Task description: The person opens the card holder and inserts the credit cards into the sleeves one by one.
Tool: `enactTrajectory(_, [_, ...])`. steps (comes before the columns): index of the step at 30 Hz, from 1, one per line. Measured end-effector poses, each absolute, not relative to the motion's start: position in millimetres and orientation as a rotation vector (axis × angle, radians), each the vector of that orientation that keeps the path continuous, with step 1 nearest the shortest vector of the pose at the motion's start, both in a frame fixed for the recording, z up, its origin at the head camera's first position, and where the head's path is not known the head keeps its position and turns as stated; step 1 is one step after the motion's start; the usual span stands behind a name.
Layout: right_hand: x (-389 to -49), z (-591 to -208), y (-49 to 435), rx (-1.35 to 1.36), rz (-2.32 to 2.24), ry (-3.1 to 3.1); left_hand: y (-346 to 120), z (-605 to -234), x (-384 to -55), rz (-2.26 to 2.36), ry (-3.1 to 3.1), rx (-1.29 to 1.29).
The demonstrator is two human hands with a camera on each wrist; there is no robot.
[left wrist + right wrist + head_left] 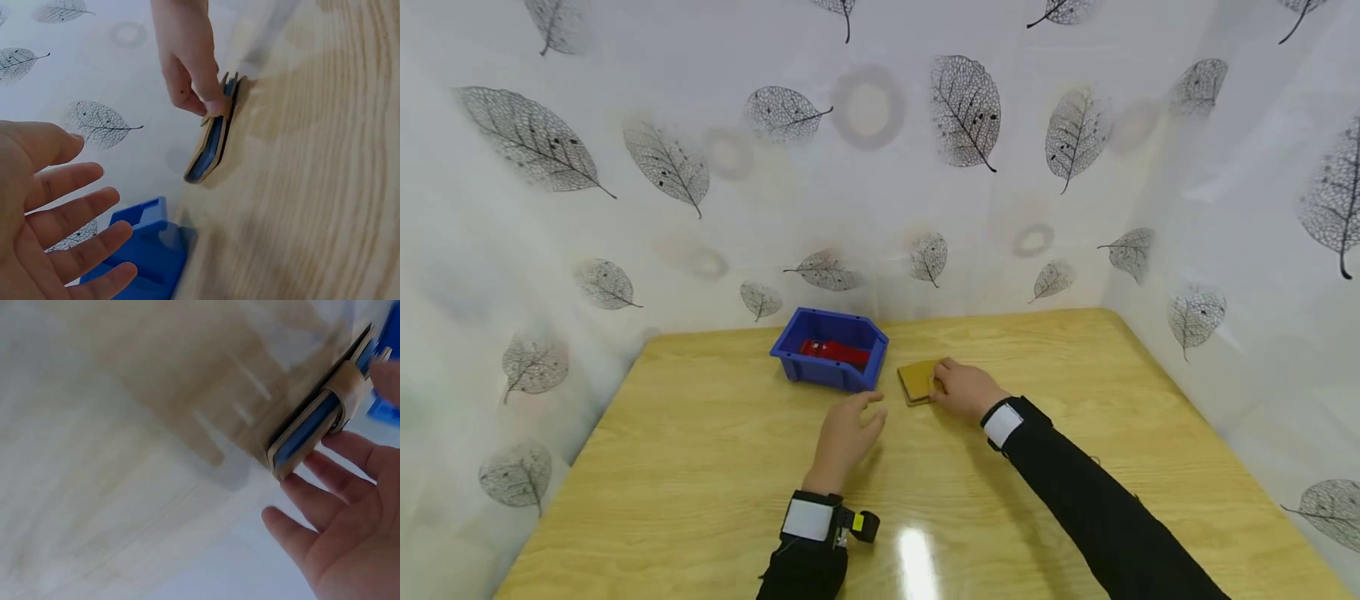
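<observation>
A small tan wallet (916,380) with a closing strap and blue inner layers lies on the table, right of the blue bin. My right hand (968,390) pinches it at the strap side, thumb on one face and fingertips on the other. In the right wrist view the wallet (306,428) shows its layered edge, and the strap (347,387) wraps round it. My left hand (844,437) hovers in front of the bin, fingers spread and holding nothing. Its palm and fingers show in the left wrist view.
The blue bin (820,372) stands near the table's back edge, with a red item (850,353) inside. A white curtain (880,200) printed with leaves hangs behind and beside the wooden table (700,467).
</observation>
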State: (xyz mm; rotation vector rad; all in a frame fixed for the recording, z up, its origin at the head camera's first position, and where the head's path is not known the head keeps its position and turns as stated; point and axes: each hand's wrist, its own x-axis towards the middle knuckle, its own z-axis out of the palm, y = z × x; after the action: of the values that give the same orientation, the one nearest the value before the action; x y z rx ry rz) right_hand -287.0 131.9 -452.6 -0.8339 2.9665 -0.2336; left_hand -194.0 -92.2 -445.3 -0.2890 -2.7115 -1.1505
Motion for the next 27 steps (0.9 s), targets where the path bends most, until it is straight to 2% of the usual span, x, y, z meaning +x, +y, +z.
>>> enactTrajectory(7, [-252, -444, 120, -1.176, -0.16, 2.969, -76, -453, -194, -1.07, -2.824, -0.276])
enactTrajectory(14, [-238, -445, 103, -1.395, -0.166, 2.946, -57, -460, -191, -1.045, -2.929, -0.27])
enactTrajectory(20, [-225, -455, 86, -1.399, -0.251, 2.981, -41, -471, -177, -0.882, -2.871, -0.151])
enactTrajectory(27, [-204, -460, 73, -1.096, 0.12, 3.258, -29, -483, -167, -0.488, -2.79, -0.1])
